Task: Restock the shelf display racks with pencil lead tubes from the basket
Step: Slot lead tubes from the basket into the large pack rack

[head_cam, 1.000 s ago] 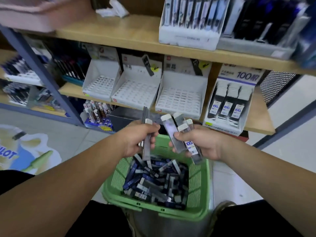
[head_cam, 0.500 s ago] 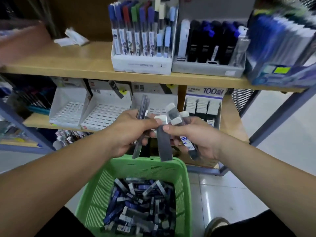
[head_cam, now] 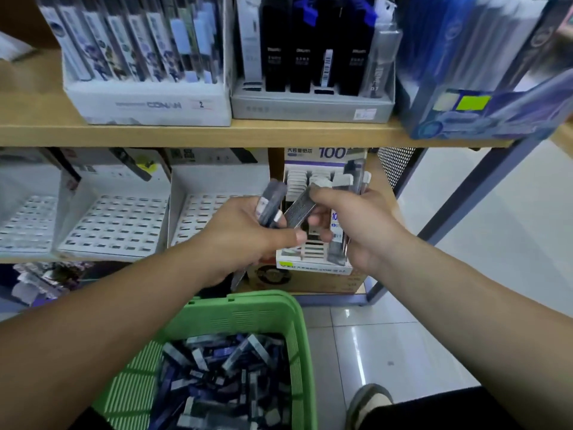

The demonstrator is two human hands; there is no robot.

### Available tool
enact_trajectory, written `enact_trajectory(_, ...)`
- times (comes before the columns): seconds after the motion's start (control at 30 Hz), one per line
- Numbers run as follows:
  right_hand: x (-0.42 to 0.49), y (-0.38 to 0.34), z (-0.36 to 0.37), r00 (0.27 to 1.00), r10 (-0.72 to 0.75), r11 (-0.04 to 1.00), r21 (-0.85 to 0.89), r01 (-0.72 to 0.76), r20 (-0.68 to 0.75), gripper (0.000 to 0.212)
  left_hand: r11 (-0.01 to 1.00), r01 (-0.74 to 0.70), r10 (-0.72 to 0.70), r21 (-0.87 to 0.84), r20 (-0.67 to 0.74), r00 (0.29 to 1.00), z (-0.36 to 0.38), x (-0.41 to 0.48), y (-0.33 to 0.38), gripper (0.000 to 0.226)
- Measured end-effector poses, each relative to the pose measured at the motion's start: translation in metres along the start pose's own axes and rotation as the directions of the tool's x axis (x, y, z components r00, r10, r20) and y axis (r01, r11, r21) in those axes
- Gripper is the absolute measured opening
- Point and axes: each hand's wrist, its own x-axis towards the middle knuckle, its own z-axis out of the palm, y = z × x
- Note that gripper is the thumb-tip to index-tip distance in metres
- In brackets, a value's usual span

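A wooden shelf (head_cam: 186,135) fills the upper view. Its top board carries a white pen box (head_cam: 148,103), a grey box (head_cam: 310,107) of dark packs and a blue box (head_cam: 483,119). On the board below stand white slotted racks (head_cam: 117,221) and, to their right, a narrower rack (head_cam: 313,262) marked "100". A green basket (head_cam: 299,336) sits low in front of the person, with a heap of pencil lead tubes (head_cam: 223,377) inside. Both hands are raised before the narrower rack. The left hand (head_cam: 245,240) grips a few dark tubes (head_cam: 273,203). The right hand (head_cam: 362,225) holds a bundle (head_cam: 339,243) in its palm, and its fingertips pinch the top of one grey tube (head_cam: 299,209) that slants down toward the left hand. A shoe (head_cam: 369,401) shows on the floor.
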Motion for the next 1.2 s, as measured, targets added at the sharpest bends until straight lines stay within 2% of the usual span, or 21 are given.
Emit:
enact_trajectory(0.07, 0.001, 0.001, 0.002, 1.0, 0.021, 1.0, 0.015, -0.02, -0.012, 0.026, 0.995, -0.081, 0.082, 0.064, -0.015, 0.997, 0.007, 0.003, -0.001, 0.032)
enact_trajectory(0.13, 0.0, 0.0, 0.0, 1.0, 0.026, 1.0, 0.005, -0.026, 0.003, 0.027, 0.99, -0.086, 0.091, 0.116, -0.044, 0.995, 0.008, 0.007, -0.002, 0.03)
enact_trajectory(0.23, 0.001, -0.006, -0.01, 0.999, -0.041, 0.994, -0.102, 0.042, 0.015, 0.022, 0.998, -0.009, 0.011, 0.069, -0.025, 1.0, 0.003, 0.01, 0.001, 0.025)
enact_trajectory(0.33, 0.005, -0.011, -0.02, 0.989, -0.129, 0.979, -0.153, 0.138, 0.067, 0.024, 0.997, 0.073, -0.071, -0.016, 0.089, 0.994, -0.003, 0.01, 0.005, 0.026)
enact_trajectory(0.4, 0.006, -0.01, -0.023, 0.976, -0.177, 0.965, -0.175, 0.197, 0.127, 0.026, 0.996, 0.081, -0.076, -0.026, 0.147, 0.986, -0.004, 0.01, 0.005, 0.022)
enact_trajectory(0.5, 0.009, -0.009, -0.028, 0.971, -0.192, 0.954, -0.208, 0.218, 0.14, 0.018, 0.998, 0.067, -0.065, -0.009, 0.131, 0.989, -0.001, 0.011, 0.003, 0.017)
enact_trajectory(0.6, 0.012, -0.013, -0.033, 0.964, -0.259, 0.882, -0.391, 0.261, 0.059, 0.009, 0.997, 0.082, -0.082, 0.009, -0.001, 0.997, 0.005, 0.016, -0.001, 0.018)
enact_trajectory(0.7, 0.015, -0.02, -0.042, 0.936, -0.348, 0.832, -0.444, 0.334, 0.053, 0.008, 0.991, 0.132, -0.134, -0.035, -0.065, 0.989, 0.007, 0.023, -0.003, 0.029)
enact_trajectory(0.77, 0.019, -0.017, -0.044, 0.916, -0.395, 0.776, -0.506, 0.377, 0.077, 0.013, 0.979, 0.188, -0.19, -0.083, -0.023, 0.981, 0.005, 0.024, -0.003, 0.035)
enact_trajectory(0.87, 0.027, -0.008, -0.046, 0.916, -0.393, 0.708, -0.608, 0.359, 0.084, 0.012, 0.95, 0.266, -0.258, -0.165, 0.065, 0.964, 0.003, 0.026, -0.006, 0.034)
enact_trajectory(0.97, 0.032, -0.001, -0.047, 0.918, -0.38, 0.699, -0.613, 0.367, 0.116, 0.011, 0.934, 0.292, -0.274, -0.204, 0.11, 0.955, 0.004, 0.026, -0.008, 0.028)
enact_trajectory(1.1, 0.035, 0.003, -0.046, 0.909, -0.387, 0.619, -0.687, 0.381, 0.156, 0.011, 0.932, 0.311, -0.286, -0.184, 0.15, 0.946, 0.004, 0.026, -0.008, 0.022)
enact_trajectory(1.2, 0.037, 0.005, -0.046, 0.903, -0.398, 0.608, -0.691, 0.391, 0.162, 0.01, 0.932, 0.3, -0.277, -0.205, 0.137, 0.951, 0.007, 0.025, -0.01, 0.022)
